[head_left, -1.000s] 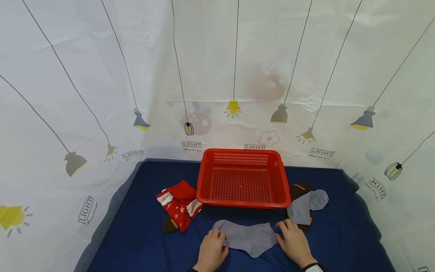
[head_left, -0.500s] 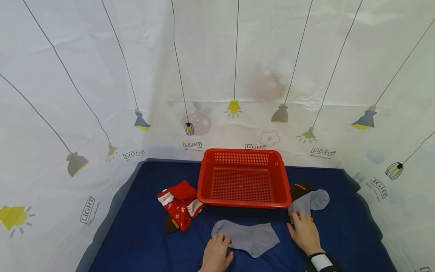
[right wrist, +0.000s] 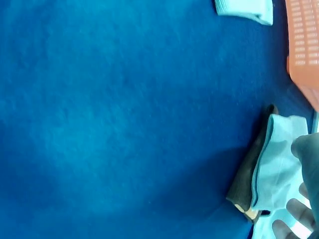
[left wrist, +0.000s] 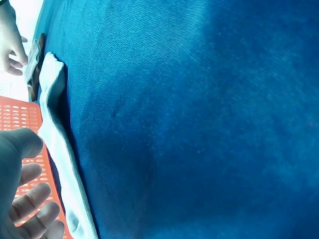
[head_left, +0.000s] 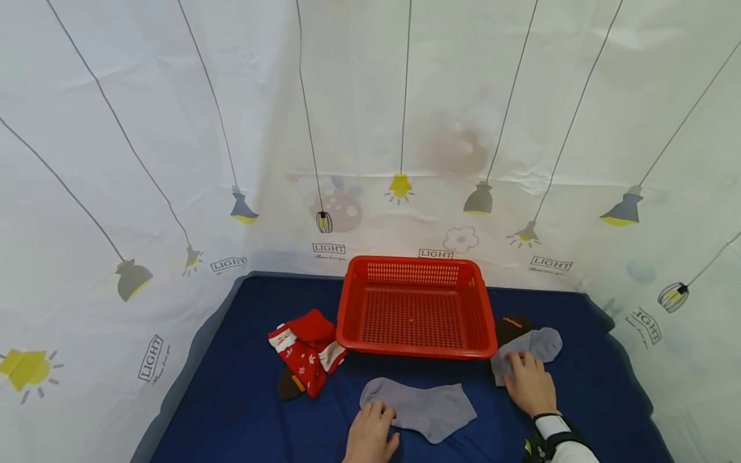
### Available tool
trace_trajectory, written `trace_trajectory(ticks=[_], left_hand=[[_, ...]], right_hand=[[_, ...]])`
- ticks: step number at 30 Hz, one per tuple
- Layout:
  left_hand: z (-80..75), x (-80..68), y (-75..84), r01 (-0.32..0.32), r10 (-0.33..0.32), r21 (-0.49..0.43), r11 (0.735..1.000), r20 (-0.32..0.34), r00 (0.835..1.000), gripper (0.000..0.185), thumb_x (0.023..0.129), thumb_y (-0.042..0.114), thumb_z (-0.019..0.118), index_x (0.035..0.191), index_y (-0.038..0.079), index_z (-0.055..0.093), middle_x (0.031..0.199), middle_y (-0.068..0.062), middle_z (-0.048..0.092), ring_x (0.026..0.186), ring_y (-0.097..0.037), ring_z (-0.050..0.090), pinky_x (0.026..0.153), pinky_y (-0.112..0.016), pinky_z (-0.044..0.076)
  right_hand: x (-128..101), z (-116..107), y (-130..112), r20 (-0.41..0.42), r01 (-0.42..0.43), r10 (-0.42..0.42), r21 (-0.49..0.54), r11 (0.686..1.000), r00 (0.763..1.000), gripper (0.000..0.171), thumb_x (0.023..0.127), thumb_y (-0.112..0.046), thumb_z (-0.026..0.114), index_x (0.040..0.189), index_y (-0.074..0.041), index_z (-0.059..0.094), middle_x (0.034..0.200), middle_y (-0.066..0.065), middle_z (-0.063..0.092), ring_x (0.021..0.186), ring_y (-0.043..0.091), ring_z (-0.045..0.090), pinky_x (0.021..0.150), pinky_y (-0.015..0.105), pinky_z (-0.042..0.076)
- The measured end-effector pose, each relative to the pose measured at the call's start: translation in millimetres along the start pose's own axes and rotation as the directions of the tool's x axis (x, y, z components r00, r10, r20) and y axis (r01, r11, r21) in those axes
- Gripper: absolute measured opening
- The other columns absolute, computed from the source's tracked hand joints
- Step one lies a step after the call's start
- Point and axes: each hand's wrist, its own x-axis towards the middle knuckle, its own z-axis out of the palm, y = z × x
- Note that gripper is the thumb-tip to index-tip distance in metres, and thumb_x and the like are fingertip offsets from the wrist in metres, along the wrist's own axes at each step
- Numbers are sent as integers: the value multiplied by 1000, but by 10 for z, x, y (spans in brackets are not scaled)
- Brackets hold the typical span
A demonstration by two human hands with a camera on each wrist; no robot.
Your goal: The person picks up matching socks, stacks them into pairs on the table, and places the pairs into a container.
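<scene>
Fingers of the right hand [head_left: 529,382] now lie on the second grey sock [head_left: 529,347] in the lower right of the head view, just beside the right wall of the red basket [head_left: 417,350]; a second ago that hand sat lower, at the cuff end of the near grey sock [head_left: 419,406]. Whether it pinches the cloth or only touches it cannot be told. That second sock lies over a dark brown sock [head_left: 509,323]. The left hand [head_left: 370,434] stays at the bottom centre, relaxed fingers resting on the near sock's left end. That sock lies flat on the blue desk [head_left: 231,399], unmoved. Red patterned socks [head_left: 303,350] remain left of the basket.
</scene>
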Motion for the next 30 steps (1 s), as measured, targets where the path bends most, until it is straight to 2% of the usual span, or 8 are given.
trace_trajectory(ticks=[5, 15, 23, 30], left_hand=[[1, 13, 1, -3, 3, -1, 1000, 9, 1000, 24, 70, 33, 73, 85, 20, 58, 80, 5, 45, 70, -11, 43, 61, -25, 39], [-22, 57, 25, 23, -21, -34, 999, 81, 996, 24, 74, 35, 70, 89, 20, 59, 85, 5, 47, 74, -11, 45, 66, -25, 41], [-45, 70, 44, 23, -18, -52, 998, 89, 996, 24, 74, 33, 71, 90, 19, 59, 86, 4, 48, 74, -11, 45, 66, -26, 42], [-49, 89, 65, 25, -18, -54, 998, 124, 992, 23, 76, 34, 70, 89, 20, 58, 87, 5, 48, 74, -10, 44, 67, -26, 41]], right_hand=[[33, 11, 42, 73, -35, 34, 4, 999, 997, 40, 71, -15, 73, 106, -3, 57, 102, 22, 54, 86, 43, 53, 60, 55, 44], [114, 8, 22, 162, -59, 58, 0, 998, 985, 49, 74, -21, 71, 117, -4, 53, 108, 23, 51, 92, 43, 53, 64, 56, 45], [180, 8, 23, 255, -95, 88, 14, 995, 963, 61, 72, -31, 71, 123, -6, 50, 114, 24, 47, 99, 46, 49, 67, 59, 44], [202, 67, 38, 262, -78, 64, 42, 996, 963, 61, 71, -30, 72, 122, -8, 48, 115, 25, 45, 96, 48, 48, 64, 59, 45]])
